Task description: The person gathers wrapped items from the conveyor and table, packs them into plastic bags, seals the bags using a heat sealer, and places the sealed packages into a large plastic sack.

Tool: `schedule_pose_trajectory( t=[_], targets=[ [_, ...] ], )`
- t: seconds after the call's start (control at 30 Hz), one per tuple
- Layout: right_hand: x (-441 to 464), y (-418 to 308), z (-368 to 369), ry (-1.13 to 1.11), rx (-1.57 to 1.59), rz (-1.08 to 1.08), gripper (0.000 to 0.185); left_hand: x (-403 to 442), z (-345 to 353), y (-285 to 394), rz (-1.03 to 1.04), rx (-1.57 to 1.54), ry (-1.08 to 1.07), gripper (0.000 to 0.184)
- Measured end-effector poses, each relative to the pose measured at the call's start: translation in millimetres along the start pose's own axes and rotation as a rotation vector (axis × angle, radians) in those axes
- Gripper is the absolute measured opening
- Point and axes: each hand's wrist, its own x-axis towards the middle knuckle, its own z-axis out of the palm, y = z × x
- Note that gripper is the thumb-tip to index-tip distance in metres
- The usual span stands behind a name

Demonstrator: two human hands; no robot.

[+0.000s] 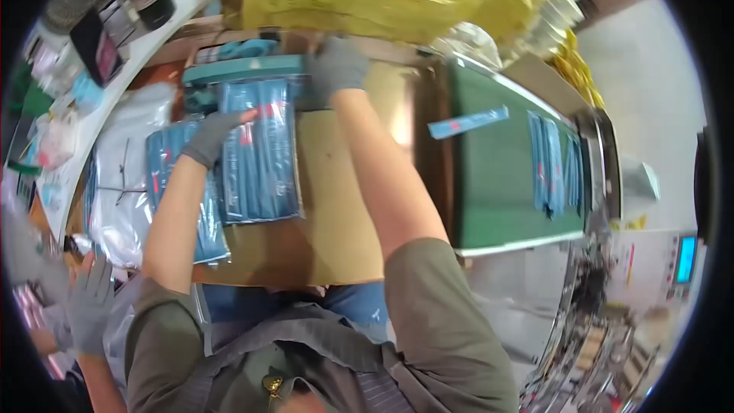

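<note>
My left hand, in a grey glove with a bare fingertip, lies on a clear bag of slim blue packets. Its fingers are stretched out flat. The top edge of that bag meets a teal bar sealer. At the right end of the sealer is my right hand, also gloved, closed around the end of its lever; blur hides the exact finger positions. Another bag of blue packets lies partly under my left forearm.
A brown board covers the bench. Right of it, a green surface carries a single blue packet and several others. A yellow bag stands behind. Clear bags lie left, near a co-worker's gloved hand.
</note>
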Motion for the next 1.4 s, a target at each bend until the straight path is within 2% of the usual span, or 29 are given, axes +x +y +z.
schedule_pose_trajectory(
  t=[0.07,0.1,0.13,0.17,0.2,0.23,0.27,0.33,0.37,0.4,0.43,0.5,0.57,0.63,0.7,0.77,0.8,0.87,0.93,0.97,1.0,1.03,1.1,1.17,1.23,1.27,1.3,1.37,1.4],
  targets=[
    [-18.9,10.2,-7.1,0.051,0.243,-0.031,0.046,-4.6,-1.3,-0.8,-0.04,-0.016,-0.005,0.04],
    [-34.7,12.3,-7.6,0.111,0.399,-0.008,0.054,-6.7,-6.0,-2.3,-0.026,0.095,0.039,0.046],
    [-53.2,19.0,-15.4,0.117,0.402,-0.004,0.054,-10.6,-7.5,-0.2,-0.006,0.205,0.086,0.051],
    [-71.8,33.8,-31.0,0.204,0.215,-0.138,0.063,-17.1,-7.5,0.2,0.007,0.206,0.088,0.051],
    [-86.1,49.9,-46.4,0.282,0.028,-0.272,0.073,-32.4,-3.9,-2.0,0.24,0.534,0.279,0.057],
    [-96.9,67.1,-59.7,0.2,-0.22,-0.27,0.078,-53.3,1.3,-6.8,0.458,0.862,0.473,0.062],
    [-103.1,92.1,-67.8,0.048,-0.379,-0.261,0.078,-80.0,11.2,-1.6,0.607,0.917,0.577,0.073],
    [-105.0,136.3,-72.0,-0.219,-0.743,-0.216,0.051,-108.3,18.4,0.7,0.614,0.843,0.543,0.067],
    [-109.4,148.7,-76.0,-0.237,-0.768,-0.216,0.038,-125.0,22.5,0.2,0.637,0.769,0.506,0.061],
    [-109.9,155.4,-79.6,-0.438,-0.808,-0.219,0.027,-142.3,35.1,1.6,0.566,0.658,0.504,0.047],
    [-113.9,159.5,-76.8,-0.515,-0.784,-0.289,0.019,-161.7,43.9,3.3,0.555,0.656,0.542,0.047],
    [-136.7,152.3,-67.4,-0.495,-0.594,-0.45,0.019,-199.0,59.2,-4.8,0.544,0.575,0.449,0.036],
    [-159.9,141.6,-53.9,-0.327,-0.33,-0.509,0.017,-231.3,68.8,-29.2,0.628,0.528,0.347,0.026],
    [-185.6,125.2,-43.8,-0.176,-0.152,-0.445,0.016,-266.7,85.5,-58.5,0.678,0.524,0.244,0.011],
    [-205.3,109.2,-34.6,-0.259,-0.098,-0.294,0.019,-297.4,79.0,-86.1,0.574,0.644,0.2,0.011],
    [-243.1,92.7,-26.2,-0.137,0.014,-0.197,0.029,-321.2,62.9,-105.7,0.461,0.587,0.25,0.013],
    [-264.9,86.7,-17.7,-0.066,0.078,-0.239,0.033,-328.3,56.5,-113.6,0.368,0.515,0.231,0.016],
    [-308.4,67.1,-10.6,0.041,0.09,-0.314,0.038,-340.2,22.6,-120.9,0.207,0.811,0.257,0.022],
    [-343.8,51.5,-13.7,0.038,-0.054,-0.324,0.042,-346.7,-11.7,-115.0,0.34,0.917,0.676,0.018],
    [-352.0,53.2,-13.5,0.003,0.005,-0.292,0.044,-341.2,-24.9,-94.6,0.375,1.06,0.774,0.017],
    [-358.0,52.5,-13.7,0.01,-0.003,-0.31,0.044,-321.5,-27.3,-62.5,0.294,1.303,0.706,0.018],
    [-361.8,52.4,-16.2,0.014,-0.015,-0.326,0.045,-291.7,-19.5,-28.1,0.094,1.621,0.508,0.022],
    [-362.2,53.5,-17.1,0.017,-0.015,-0.328,0.045,-243.6,5.6,24.2,-0.236,2.096,-0.094,0.033],
    [-362.6,54.7,-16.1,0.018,-0.041,-0.343,0.045,-254.2,-4.2,32.1,-0.109,2.004,-0.03,0.034],
    [-362.9,52.5,-15.0,0.024,-0.048,-0.337,0.045,-268.9,-30.7,30.4,0.13,2.037,0.001,0.03],
    [-363.0,51.5,-14.0,0.03,-0.044,-0.327,0.046,-274.2,-56.2,16.0,0.218,1.951,0.092,0.026],
    [-363.6,51.4,-14.8,0.035,-0.042,-0.318,0.046,-281.2,-97.9,-9.3,0.292,1.722,0.264,0.024],
    [-364.0,51.0,-17.2,0.031,-0.061,-0.323,0.046,-281.1,-205.7,-89.2,0.501,0.954,0.602,0.025],
    [-363.5,51.2,-18.2,0.026,-0.076,-0.327,0.047,-288.4,-193.0,-81.1,0.541,0.958,0.668,0.026]
  ],
)
